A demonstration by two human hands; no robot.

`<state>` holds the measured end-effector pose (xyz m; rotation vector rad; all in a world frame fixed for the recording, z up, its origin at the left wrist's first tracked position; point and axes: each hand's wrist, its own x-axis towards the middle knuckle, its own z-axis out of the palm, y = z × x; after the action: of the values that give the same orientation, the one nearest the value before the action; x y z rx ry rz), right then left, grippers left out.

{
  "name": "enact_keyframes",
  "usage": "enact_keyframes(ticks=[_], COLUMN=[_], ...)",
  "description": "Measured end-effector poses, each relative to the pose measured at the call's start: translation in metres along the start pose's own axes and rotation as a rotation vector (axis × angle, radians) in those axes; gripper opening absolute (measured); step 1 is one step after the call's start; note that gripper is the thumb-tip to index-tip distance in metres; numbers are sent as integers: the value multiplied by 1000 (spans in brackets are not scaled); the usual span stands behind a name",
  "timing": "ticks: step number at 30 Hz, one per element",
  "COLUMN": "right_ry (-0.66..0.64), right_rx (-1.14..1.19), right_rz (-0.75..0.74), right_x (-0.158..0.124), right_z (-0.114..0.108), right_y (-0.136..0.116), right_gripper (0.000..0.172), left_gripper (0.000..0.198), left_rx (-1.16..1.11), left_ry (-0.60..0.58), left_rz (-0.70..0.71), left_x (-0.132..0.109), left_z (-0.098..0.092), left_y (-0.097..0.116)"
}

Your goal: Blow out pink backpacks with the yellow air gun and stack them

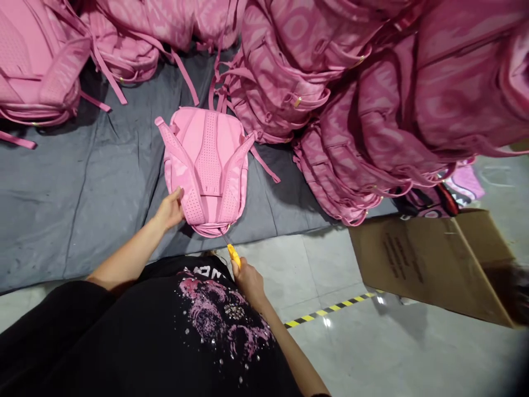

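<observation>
A pink backpack (209, 151) lies on the grey cloth in front of me, its padded back panel and both shoulder straps facing up. At its lower left side, my left hand (170, 209) grips the edge, the thumb on top and the other fingers partly hidden. My right hand (249, 278) is closed around a yellow-handled tool (233, 256). The tool's thin tip points at the backpack's near edge, beside the top loop; whether it touches is too small to tell.
Stacked pink backpacks (285, 71) crowd the right and far side, and another backpack (37, 71) lies far left. The grey cloth (111, 182) covers the table. An open cardboard box (417, 264) stands on the floor at right, near yellow-black tape (330, 310).
</observation>
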<state>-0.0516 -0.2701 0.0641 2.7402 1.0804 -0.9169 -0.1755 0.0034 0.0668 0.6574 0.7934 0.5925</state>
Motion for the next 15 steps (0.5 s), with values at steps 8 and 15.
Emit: enact_keyframes(ticks=[8, 15], right_ry=[17, 55], right_rx=[138, 264], right_rz=[-33, 45], right_x=[-2, -3], right_z=[-6, 19], right_y=[-35, -28], right_gripper=[44, 45], left_gripper=[89, 85], left_rx=[1469, 1873], left_ry=[-213, -249], left_rz=[864, 916], left_x=[-21, 25], left_z=[19, 48], left_y=[-47, -75])
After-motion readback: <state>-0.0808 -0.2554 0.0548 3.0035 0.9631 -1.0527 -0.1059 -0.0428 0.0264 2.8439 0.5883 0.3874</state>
